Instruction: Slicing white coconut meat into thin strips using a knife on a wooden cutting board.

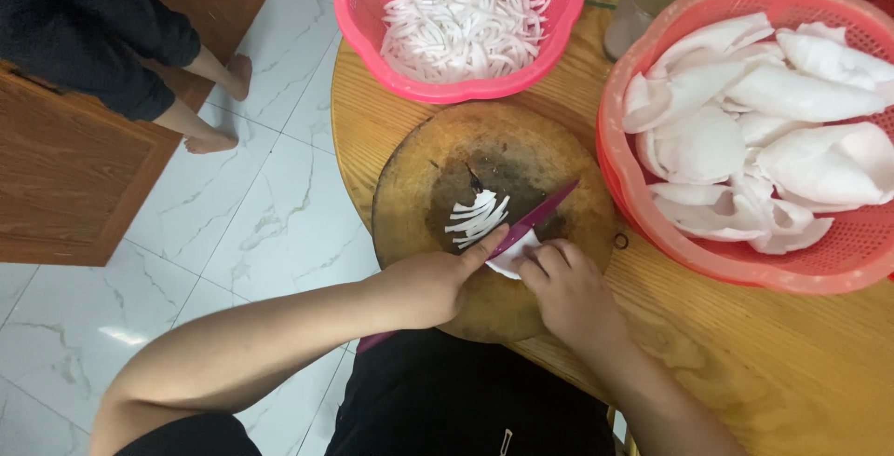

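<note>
Our left hand (428,284) is wrapped around the handle of a magenta-bladed kitchen knife (535,218), index finger stretched out along the top of the blade. The blade runs diagonally up and to the right across a round, dark-stained wooden chopping board (419,186). Our right hand (570,290) has its fingers curled down, pinning a flat white piece of coconut-like flesh (512,256) to the board just beside the blade, so knife and fingertips are pretty much touching the same piece.

Right next to the blade, on its far side, sits a little fan of thin white cut strips (477,217), lying loose on the board.

The board rests on a round, light wooden worktop (745,363). Just beyond the board there's a pink plastic mesh basket (358,18) heaped with lots more thin white strips. Off to the right, close to the board's edge, is a bigger salmon-red plastic mesh basket (838,274) full of broad, curved white uncut slabs. Between the two baskets at the back we can make out a clear glass (643,4), partly cut off by the top of the frame.

Past the worktop's left edge is a white marble-look tiled floor (242,223), and up in the corner another person's bare feet (214,102) stand next to a brown wooden cabinet (65,176).
</note>
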